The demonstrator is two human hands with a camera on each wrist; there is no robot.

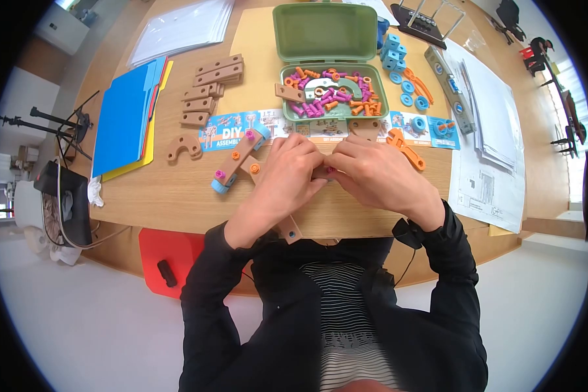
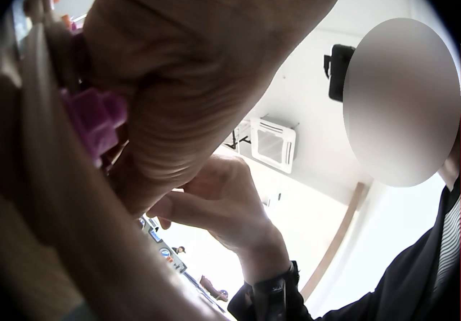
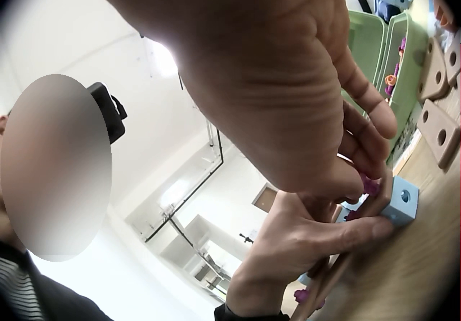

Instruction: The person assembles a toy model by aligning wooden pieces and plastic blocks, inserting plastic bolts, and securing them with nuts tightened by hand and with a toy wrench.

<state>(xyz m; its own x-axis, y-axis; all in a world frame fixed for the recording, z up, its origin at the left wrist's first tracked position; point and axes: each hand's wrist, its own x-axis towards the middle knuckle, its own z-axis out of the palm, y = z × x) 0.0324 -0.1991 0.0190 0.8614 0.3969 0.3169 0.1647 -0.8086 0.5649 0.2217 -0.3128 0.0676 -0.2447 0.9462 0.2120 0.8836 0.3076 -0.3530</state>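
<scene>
In the head view my left hand [image 1: 289, 171] grips a brown perforated strip of a toy building assembly. The right wrist view shows its thumb along the strip [image 3: 382, 197], near a light blue cube block [image 3: 403, 200] at the strip's end. My right hand [image 1: 380, 171] pinches a purple toy bolt [image 3: 370, 185] at that end, opposite the block. From under the left hand the assembly runs left to a brown crossbar [image 1: 237, 157] with purple and orange bolts and blue blocks. Another strip's end [image 1: 290, 229] pokes out below the left wrist.
Beyond my hands, an open green case [image 1: 333, 121] holds purple and orange bolts. Loose brown strips [image 1: 206, 88] and a curved brown piece [image 1: 184, 149] lie left. An orange wrench [image 1: 406, 150] lies right, near blue discs [image 1: 407, 87]. An instruction sheet [image 1: 225, 130] lies partly under the case.
</scene>
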